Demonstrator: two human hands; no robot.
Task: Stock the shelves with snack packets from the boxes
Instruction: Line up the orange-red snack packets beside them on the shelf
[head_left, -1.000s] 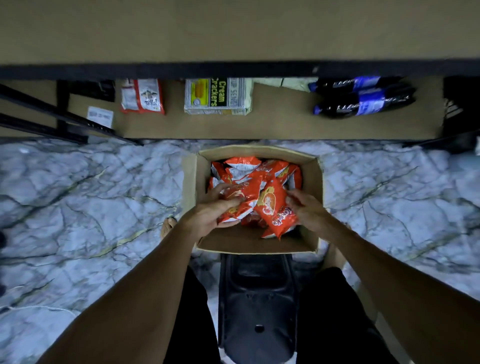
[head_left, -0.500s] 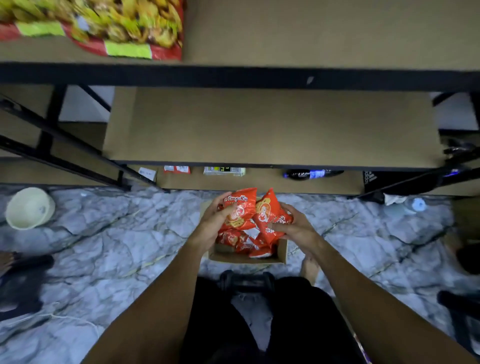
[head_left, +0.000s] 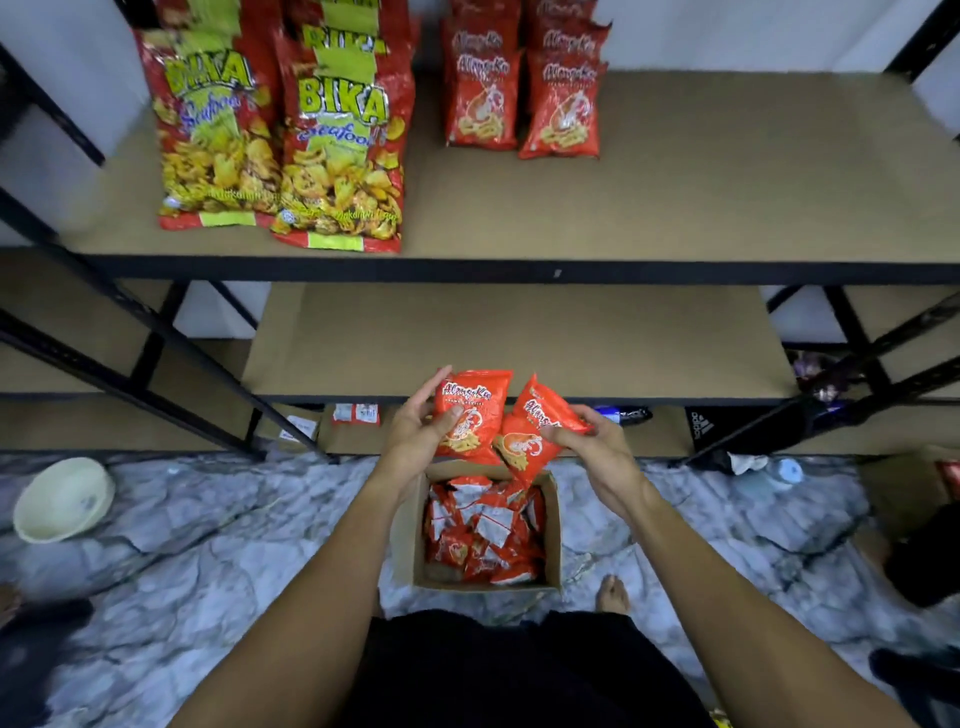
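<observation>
My left hand (head_left: 418, 434) grips a small red prawn-snack packet (head_left: 475, 402) held upright. Beside it, my right hand (head_left: 597, 449) pinches a second red packet (head_left: 530, 436), tilted to the right. Both packets hang above an open cardboard box (head_left: 402, 535) on the floor, which holds several more red packets (head_left: 483, 530). Matching red packets (head_left: 524, 88) stand in two rows at the back of the top shelf (head_left: 701, 171). The middle shelf (head_left: 519, 332) is just behind the hands.
Two large yellow-and-red seafood cracker bags (head_left: 280, 140) lie on the top shelf's left. A pale bowl (head_left: 62, 499) sits on the marble floor at left. Dark items and a small bottle (head_left: 784, 470) lie at right. Black diagonal braces (head_left: 156, 327) flank the shelves.
Both hands have lifted the two red packets out of the box and up toward the shelves. The view has tilted upward, bringing the top shelf and its stocked packets into sight.
</observation>
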